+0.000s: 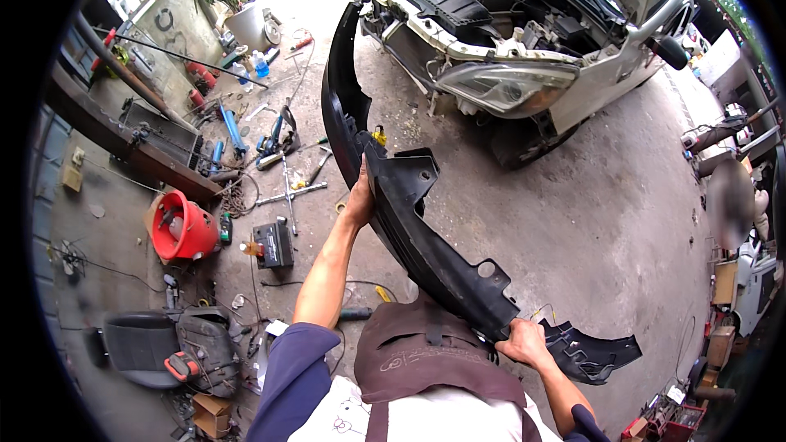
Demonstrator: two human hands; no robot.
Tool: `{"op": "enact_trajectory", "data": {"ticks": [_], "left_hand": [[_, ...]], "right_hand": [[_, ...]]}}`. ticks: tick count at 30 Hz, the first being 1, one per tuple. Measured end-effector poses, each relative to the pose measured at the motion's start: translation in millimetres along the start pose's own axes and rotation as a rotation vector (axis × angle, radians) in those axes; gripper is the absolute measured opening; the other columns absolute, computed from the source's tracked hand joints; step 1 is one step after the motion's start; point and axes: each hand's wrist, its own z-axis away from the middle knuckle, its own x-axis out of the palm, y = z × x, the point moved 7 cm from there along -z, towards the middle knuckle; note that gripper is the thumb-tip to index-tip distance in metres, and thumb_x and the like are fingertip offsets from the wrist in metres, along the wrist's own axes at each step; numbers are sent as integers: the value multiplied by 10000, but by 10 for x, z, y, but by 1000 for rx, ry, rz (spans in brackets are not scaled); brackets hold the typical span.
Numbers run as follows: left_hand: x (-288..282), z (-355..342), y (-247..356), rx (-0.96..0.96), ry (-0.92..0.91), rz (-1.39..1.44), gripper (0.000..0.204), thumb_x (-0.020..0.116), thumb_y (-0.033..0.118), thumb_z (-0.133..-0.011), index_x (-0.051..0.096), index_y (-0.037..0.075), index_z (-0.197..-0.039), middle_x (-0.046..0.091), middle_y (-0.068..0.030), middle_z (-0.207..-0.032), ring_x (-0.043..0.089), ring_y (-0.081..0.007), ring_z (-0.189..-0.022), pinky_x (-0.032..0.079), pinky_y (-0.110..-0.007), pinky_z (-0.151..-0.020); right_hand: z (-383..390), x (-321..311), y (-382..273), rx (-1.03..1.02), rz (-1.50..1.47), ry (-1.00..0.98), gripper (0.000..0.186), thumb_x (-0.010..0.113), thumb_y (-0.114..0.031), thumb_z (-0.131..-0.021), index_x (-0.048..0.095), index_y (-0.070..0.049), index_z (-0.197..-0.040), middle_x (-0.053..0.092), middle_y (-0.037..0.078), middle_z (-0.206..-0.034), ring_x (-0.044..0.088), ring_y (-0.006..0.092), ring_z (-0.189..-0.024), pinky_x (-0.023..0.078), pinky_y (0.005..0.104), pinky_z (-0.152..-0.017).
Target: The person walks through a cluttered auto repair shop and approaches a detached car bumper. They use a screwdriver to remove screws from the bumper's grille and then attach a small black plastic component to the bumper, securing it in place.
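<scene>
The right hand (526, 342) pinches the near end of a long, curved, black plastic car panel (417, 250); the left hand (359, 200), farther forward, clasps its middle edge. Steadying it seems the current step; moving it calls for 2 balanced grips. Beyond both hands: a white metal car (512, 45), hood raised.

Two hands (359, 200) (524, 342), one long panel (401, 217)

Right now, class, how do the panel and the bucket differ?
The left hand and right hand hold the panel; neither touches the bucket. The panel is black; the bucket is red. The panel is long and curved; the bucket is round and open-topped.
</scene>
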Motion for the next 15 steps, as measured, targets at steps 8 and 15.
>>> {"op": "enact_trajectory", "data": {"ticks": [8,15], "left_hand": [[-335,-1065,901,69,133,-34,572,333,588,-1001,598,94,-1108,639,-32,-971,606,-151,-871,492,-312,-836],[-826,-1833,904,-195,132,-103,648,397,671,-940,631,67,-894,619,-36,-803,570,-163,-739,477,-304,-718]], "right_hand": [[-1508,-671,-442,-105,-91,-10,405,652,-240,-590,704,3,-909,685,217,-935,661,357,-946,511,433,-860],[-2542,-638,-553,-42,-99,12,401,656,-237,-574,703,9,-888,687,231,-944,663,366,-950,516,425,-870]]}}
